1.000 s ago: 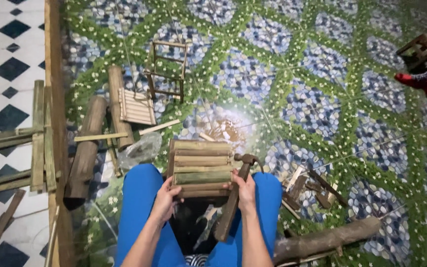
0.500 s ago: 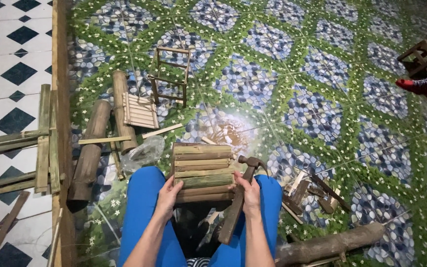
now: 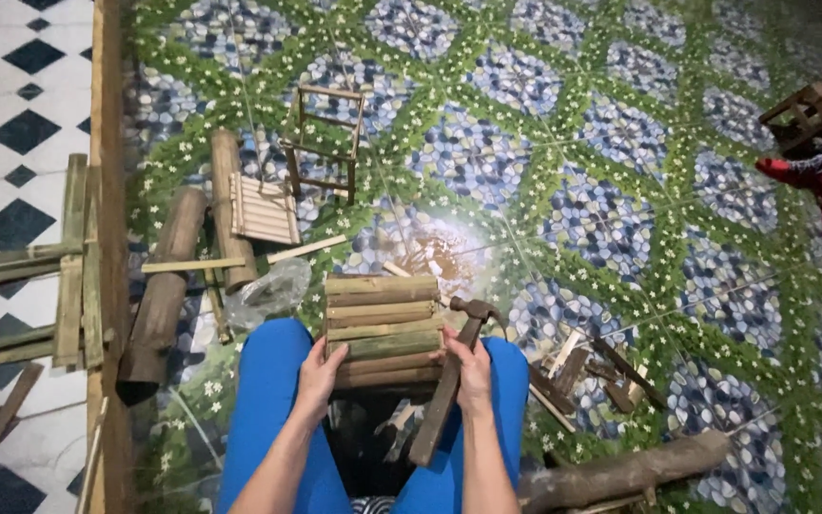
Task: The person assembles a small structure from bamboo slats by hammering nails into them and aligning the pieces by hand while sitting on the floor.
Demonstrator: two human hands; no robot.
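A small panel of bamboo slats point(image 3: 382, 328) rests across my knees, which are in blue trousers. My left hand point(image 3: 319, 379) grips the panel's lower left edge. My right hand point(image 3: 471, 371) holds the panel's right edge together with a hammer point(image 3: 449, 381), whose wooden handle points down toward me and whose metal head sits beside the panel's top right corner. The lower slats are partly hidden by my fingers.
Left of my legs lie two bamboo logs point(image 3: 159, 290), a slatted seat piece point(image 3: 264, 209), thin sticks and a clear plastic bag point(image 3: 268, 290). A small open stick frame point(image 3: 325, 138) stands farther away. Wood scraps point(image 3: 592, 366) and a thick branch point(image 3: 620, 471) lie right. A little stool point(image 3: 806, 109) sits far right.
The view has shifted a little; my hands and the slat panel have stayed in nearly the same place on my knees.
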